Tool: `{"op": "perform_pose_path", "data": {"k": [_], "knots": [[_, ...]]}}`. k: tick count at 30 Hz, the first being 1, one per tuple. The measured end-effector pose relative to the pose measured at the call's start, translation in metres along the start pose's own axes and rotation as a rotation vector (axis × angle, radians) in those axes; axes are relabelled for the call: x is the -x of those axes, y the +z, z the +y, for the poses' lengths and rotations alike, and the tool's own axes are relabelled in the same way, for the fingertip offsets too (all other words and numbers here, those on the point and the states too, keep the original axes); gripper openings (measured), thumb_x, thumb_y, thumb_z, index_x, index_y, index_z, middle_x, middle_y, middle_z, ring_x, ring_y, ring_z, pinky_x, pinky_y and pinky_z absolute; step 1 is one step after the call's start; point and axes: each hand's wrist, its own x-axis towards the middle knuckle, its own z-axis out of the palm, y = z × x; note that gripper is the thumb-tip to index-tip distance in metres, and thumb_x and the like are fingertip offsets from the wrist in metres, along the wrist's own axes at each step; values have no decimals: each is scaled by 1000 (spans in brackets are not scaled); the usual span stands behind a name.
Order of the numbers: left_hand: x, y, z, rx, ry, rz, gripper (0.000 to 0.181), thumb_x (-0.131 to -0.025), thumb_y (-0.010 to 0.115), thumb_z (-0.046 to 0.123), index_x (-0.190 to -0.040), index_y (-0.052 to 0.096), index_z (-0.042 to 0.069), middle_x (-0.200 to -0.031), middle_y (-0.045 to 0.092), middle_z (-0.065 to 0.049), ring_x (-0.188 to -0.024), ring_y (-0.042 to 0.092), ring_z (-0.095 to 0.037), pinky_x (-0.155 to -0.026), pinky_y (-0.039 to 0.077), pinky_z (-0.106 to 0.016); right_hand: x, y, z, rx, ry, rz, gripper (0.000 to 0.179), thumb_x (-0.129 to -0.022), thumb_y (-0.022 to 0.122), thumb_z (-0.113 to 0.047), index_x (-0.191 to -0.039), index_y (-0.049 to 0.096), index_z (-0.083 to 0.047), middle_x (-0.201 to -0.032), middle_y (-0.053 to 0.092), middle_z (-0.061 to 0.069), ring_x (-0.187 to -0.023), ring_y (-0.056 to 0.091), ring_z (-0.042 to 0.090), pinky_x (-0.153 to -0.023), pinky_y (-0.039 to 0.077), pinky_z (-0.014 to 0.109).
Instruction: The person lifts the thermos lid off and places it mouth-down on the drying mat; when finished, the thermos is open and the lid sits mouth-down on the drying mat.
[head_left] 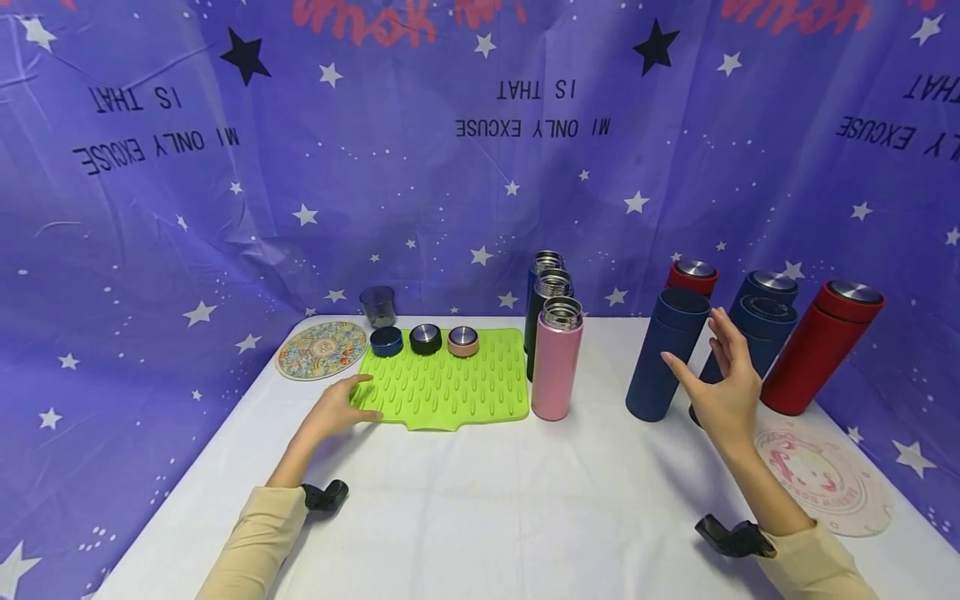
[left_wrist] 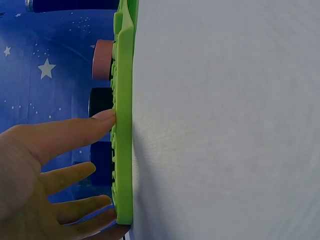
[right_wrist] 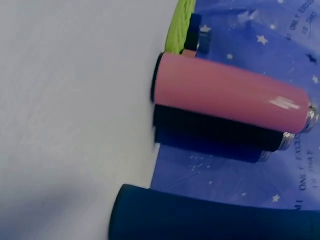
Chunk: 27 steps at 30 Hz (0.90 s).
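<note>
Dark blue and cylindrical, the leftmost lidded bottle (head_left: 652, 379) stood toward the back right corner of the white-covered tabletop (head_left: 480, 517), beside my right hand (head_left: 727, 400), its fingers parted and empty; a level grip round the middle, clear of the neighbours, seemed best. My left hand (head_left: 334, 410), also spread and empty, was at the left front corner of one ribbed green mat (head_left: 450, 396). I counted three round lids (head_left: 426, 340), three uncapped steel-necked bottles (head_left: 557, 371) and at least five lidded ones, three dark blue, two red.

Ridged mat (head_left: 480, 383), apparently matt rubber.
</note>
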Motion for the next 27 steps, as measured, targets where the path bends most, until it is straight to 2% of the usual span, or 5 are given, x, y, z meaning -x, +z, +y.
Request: {"op": "perform_pose_path", "data": {"k": [5, 8, 14, 18, 27], "knots": [[0, 1, -1, -4, 10, 6, 75, -75, 82, 21, -134, 48, -9, -135, 46, -33, -126, 39, -52, -105, 32, -61, 0, 2, 15, 32, 83, -47, 83, -74, 79, 6, -146, 38, -4, -146, 43, 15, -132, 43, 34, -108, 36, 32], [0, 1, 1, -1, 13, 6, 74, -75, 82, 21, -134, 48, -9, -135, 46, -34, -126, 39, -52, -105, 32, -61, 0, 6, 34, -2, 118, -60, 89, -73, 80, 5, -148, 33, -5, -150, 39, 13, -133, 41, 33, -108, 36, 37], [1, 0, 3, 5, 3, -2, 74, -76, 82, 21, -134, 48, -9, -136, 45, -33, -127, 38, -51, -105, 31, -61, 4, 16, 80, 7, 179, -58, 102, -71, 85, -3, -152, 28, -28, -150, 38, 5, -132, 44, 28, -104, 40, 45], [1, 0, 2, 1, 10, 2, 74, -75, 82, 21, -134, 48, -9, -135, 46, -33, -126, 39, -51, -105, 32, -61, 5, 21, 94, 40, 194, -61, 104, -71, 87, -12, -151, 25, -37, -147, 44, 6, -128, 48, 30, -100, 44, 48], [1, -1, 3, -4, 22, 5, 72, -77, 81, 20, -134, 48, -9, -135, 46, -33, -126, 39, -52, -105, 32, -61, 3, 24, 99, 78, 169, -4, 102, -67, 90, -11, -148, 33, -33, -134, 58, 6, -117, 59, 25, -87, 52, 22]]}}
